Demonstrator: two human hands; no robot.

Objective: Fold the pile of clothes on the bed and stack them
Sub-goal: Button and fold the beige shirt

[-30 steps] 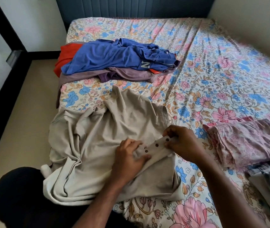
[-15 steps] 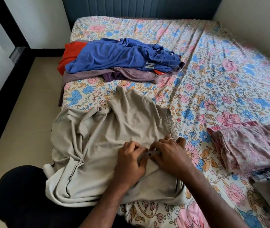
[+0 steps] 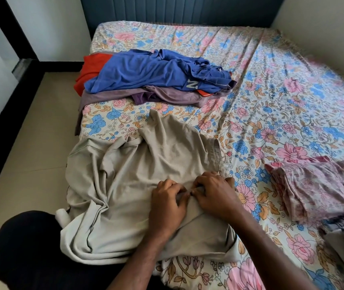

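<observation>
Clothes wait unfolded at the far left of the bed (image 3: 271,114): a blue shirt (image 3: 146,72) heaped on others. Nearer, a beige shirt (image 3: 125,185) lies rumpled; left hand (image 3: 166,200) and right hand (image 3: 214,193) pinch its button strip. It looks soft, light, floppy, best held by seams. Folded clothes (image 3: 317,189) sit right.

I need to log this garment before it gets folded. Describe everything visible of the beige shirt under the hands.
The beige, soft-looking knit shirt lies crumpled and unfolded at the near left edge of the floral-sheeted bed, with its lower left edge hanging over the side. Deep creases run down its left part and a ribbed hem or cuff shows at its right edge. The left hand and right hand pinch a strip of its fabric together near its middle. It lies apart from the other clothes.
</observation>
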